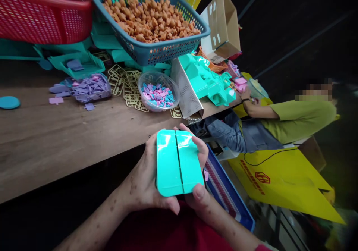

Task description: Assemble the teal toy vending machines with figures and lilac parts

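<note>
A cluttered wooden desk (56, 131) filled the background. Off its near edge, the left hand (142, 180) and right hand (200, 198) each kept a closed grip on a glossy teal two-panel plastic case (177, 163), which looked light, stiff and slippery, best held by its side edges.

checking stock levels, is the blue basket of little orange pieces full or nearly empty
Full. The blue basket is heaped with orange pieces, which reach its rim and hide its bottom.
</note>
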`<action>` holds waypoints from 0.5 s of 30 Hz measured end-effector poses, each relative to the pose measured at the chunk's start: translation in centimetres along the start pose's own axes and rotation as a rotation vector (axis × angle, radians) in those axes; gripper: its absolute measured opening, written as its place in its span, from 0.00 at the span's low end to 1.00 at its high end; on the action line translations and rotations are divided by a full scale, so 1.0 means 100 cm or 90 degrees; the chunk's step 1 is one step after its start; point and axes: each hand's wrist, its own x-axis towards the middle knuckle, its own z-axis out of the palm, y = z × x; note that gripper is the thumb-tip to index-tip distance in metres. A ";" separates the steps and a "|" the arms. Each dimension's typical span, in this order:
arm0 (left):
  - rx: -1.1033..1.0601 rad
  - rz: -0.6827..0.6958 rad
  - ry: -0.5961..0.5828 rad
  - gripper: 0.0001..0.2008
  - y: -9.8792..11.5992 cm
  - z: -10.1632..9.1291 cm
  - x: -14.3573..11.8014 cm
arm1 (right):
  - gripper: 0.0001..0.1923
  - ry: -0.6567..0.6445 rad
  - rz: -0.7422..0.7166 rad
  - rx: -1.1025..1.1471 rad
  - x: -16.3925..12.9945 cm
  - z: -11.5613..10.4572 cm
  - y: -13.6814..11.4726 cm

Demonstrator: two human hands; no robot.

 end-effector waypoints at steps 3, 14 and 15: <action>-0.043 0.006 -0.011 0.65 0.001 -0.004 0.003 | 0.41 0.002 -0.023 0.024 0.004 -0.001 0.003; -0.019 0.034 -0.020 0.70 -0.006 0.000 0.004 | 0.41 -0.050 -0.162 -0.090 0.007 -0.010 0.024; -0.008 0.037 -0.032 0.71 -0.007 0.000 0.004 | 0.41 -0.039 -0.165 -0.098 0.005 -0.009 0.025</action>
